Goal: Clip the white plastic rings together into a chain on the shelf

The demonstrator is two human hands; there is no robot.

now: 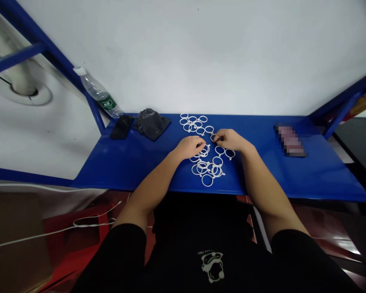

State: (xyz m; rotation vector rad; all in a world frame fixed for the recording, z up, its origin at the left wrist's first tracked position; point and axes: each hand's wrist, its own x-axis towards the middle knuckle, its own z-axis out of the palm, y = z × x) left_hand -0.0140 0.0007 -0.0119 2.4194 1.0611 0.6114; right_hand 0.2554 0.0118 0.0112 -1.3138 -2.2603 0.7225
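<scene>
Several white plastic rings (208, 167) lie in a loose pile on the blue metal shelf (134, 162), and more white rings (192, 123) sit in a second cluster further back. My left hand (190, 146) rests on the near pile with its fingers curled over a ring. My right hand (229, 139) is just to the right, its fingers pinched on a white ring at the fingertips. The two hands almost touch between the two clusters.
A clear water bottle (99, 93) leans against the blue frame post at the back left. Next to it lie a black phone (121, 126) and a crumpled dark grey cloth (151, 123). A blurred flat object (289, 141) lies on the right. A white wall stands behind.
</scene>
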